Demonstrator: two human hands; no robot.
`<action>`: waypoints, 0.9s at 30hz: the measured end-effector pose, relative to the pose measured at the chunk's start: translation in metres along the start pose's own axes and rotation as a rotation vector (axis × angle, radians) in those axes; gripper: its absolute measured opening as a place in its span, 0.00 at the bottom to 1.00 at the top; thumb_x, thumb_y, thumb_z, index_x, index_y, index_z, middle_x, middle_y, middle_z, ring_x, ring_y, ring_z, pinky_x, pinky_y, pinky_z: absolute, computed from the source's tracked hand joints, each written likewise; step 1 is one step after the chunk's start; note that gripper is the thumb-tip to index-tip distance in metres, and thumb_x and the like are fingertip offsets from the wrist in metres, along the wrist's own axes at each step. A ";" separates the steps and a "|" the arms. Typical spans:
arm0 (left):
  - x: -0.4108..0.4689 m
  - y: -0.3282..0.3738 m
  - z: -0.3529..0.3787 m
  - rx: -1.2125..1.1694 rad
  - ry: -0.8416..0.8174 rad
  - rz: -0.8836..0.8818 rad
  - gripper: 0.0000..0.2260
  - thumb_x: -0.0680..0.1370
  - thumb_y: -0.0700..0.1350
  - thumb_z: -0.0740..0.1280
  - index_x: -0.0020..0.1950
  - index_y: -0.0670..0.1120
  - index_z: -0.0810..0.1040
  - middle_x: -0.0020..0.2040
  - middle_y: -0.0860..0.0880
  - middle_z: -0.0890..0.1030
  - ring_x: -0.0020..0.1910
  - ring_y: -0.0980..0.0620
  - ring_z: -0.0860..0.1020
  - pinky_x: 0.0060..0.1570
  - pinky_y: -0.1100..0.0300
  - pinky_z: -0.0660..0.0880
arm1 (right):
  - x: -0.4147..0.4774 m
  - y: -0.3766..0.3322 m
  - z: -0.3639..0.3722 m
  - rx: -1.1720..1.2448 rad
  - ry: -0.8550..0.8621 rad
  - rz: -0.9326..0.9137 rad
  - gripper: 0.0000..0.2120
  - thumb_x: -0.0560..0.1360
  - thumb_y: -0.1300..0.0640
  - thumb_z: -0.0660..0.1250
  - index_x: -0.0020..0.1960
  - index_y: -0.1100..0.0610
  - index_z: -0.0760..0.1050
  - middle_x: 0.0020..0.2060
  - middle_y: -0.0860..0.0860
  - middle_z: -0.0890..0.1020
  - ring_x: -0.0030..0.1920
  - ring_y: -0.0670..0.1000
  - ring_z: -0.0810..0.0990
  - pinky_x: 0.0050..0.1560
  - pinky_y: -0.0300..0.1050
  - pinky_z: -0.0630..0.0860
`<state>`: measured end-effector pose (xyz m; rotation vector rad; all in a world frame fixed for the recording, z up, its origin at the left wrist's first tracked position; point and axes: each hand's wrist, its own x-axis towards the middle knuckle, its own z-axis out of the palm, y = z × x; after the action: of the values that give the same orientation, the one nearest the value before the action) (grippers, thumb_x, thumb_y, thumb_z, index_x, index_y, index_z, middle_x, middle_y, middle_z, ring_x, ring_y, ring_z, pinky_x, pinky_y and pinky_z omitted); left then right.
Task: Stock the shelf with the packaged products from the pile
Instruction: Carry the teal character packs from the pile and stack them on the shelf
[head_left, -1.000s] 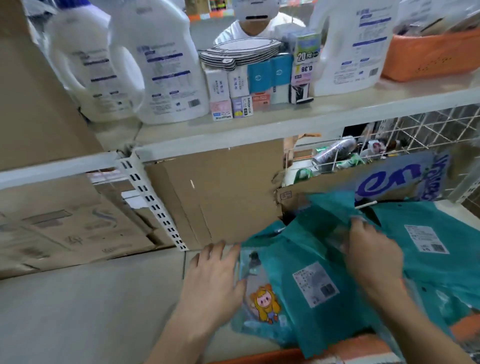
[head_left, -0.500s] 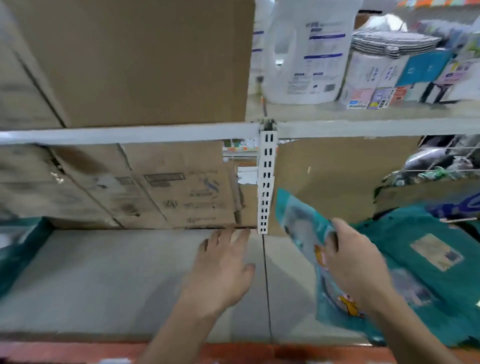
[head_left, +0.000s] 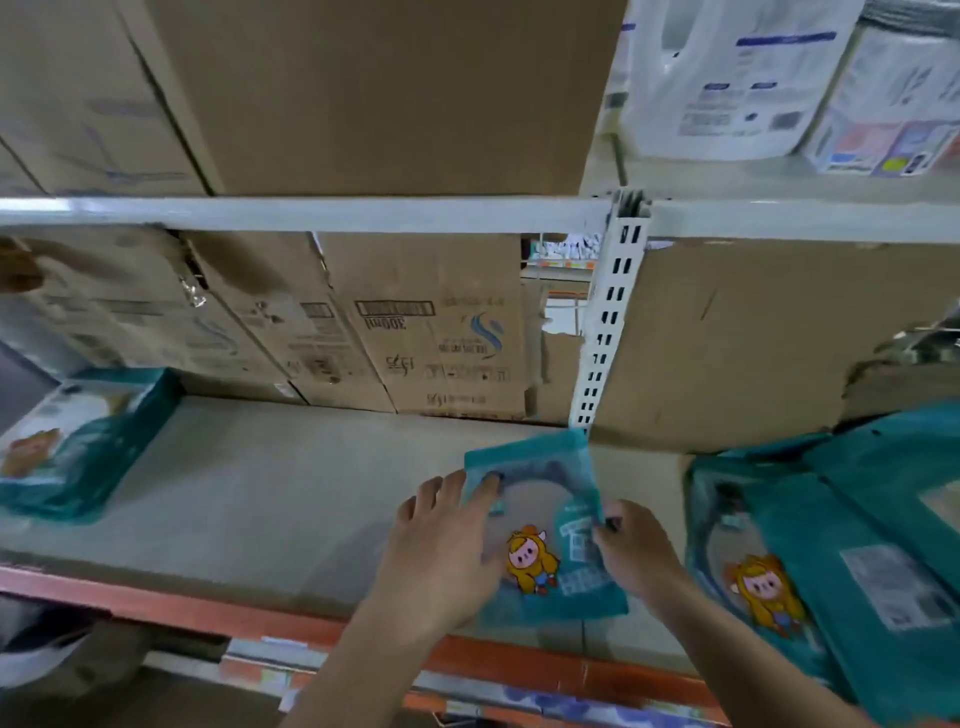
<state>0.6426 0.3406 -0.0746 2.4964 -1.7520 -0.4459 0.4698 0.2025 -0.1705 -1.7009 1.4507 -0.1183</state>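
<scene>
Now: one teal packet between two hands, low over the shelf

Right at the lower middle of the frame, a teal packet (head_left: 545, 525) with a yellow cartoon figure on its front sits between both hands. Its top edge points toward the back of the shelf (head_left: 249, 509). Whether its underside touches the grey board cannot be told. The left hand (head_left: 441, 556) lies against the packet's left edge with its fingers fairly straight and a little spread. One fingertip rests on the packet's upper left corner, and the thumb is hidden. The right hand (head_left: 641, 558) pinches the packet's right edge, fingers curled tight on it.

Just beside the right hand, at the right of the frame, lies the pile (head_left: 852, 519) of similar teal packets. They overlap one another, some showing the same figure and some a white label. At the far left, well apart from the hands, a second packet (head_left: 88, 441) lies on the same board.

Cardboard boxes (head_left: 431, 332) stand along the back of the shelf, their print upside down. A white slotted post (head_left: 608, 322) rises at the middle right to a white rail (head_left: 311, 214) that crosses the frame. Above the rail sit a large brown box (head_left: 374, 88) and, at the upper right, a white jug (head_left: 727, 78). An orange strip (head_left: 156, 597) runs along the shelf's front edge.
</scene>
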 end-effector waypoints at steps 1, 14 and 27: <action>0.002 0.007 0.001 -0.001 -0.004 0.013 0.30 0.81 0.58 0.60 0.81 0.57 0.52 0.78 0.50 0.60 0.77 0.47 0.59 0.75 0.48 0.59 | -0.001 0.005 -0.005 -0.032 -0.015 0.005 0.09 0.78 0.63 0.62 0.39 0.60 0.74 0.35 0.55 0.79 0.36 0.55 0.78 0.38 0.52 0.74; 0.052 0.168 0.021 0.056 -0.088 0.273 0.32 0.81 0.60 0.60 0.82 0.57 0.52 0.81 0.48 0.58 0.79 0.46 0.57 0.75 0.48 0.62 | -0.029 0.112 -0.181 -0.343 0.508 -0.042 0.23 0.74 0.56 0.69 0.68 0.57 0.74 0.66 0.57 0.76 0.65 0.62 0.76 0.63 0.56 0.73; 0.058 0.252 0.040 0.108 -0.068 0.289 0.31 0.80 0.59 0.60 0.81 0.58 0.53 0.79 0.51 0.61 0.77 0.48 0.61 0.74 0.50 0.61 | -0.014 0.209 -0.226 -0.714 0.434 0.104 0.43 0.75 0.32 0.63 0.79 0.60 0.60 0.76 0.70 0.61 0.76 0.72 0.59 0.74 0.67 0.63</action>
<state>0.4207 0.2030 -0.0708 2.2635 -2.1735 -0.4292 0.1779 0.1045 -0.1620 -2.2532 2.0674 0.1114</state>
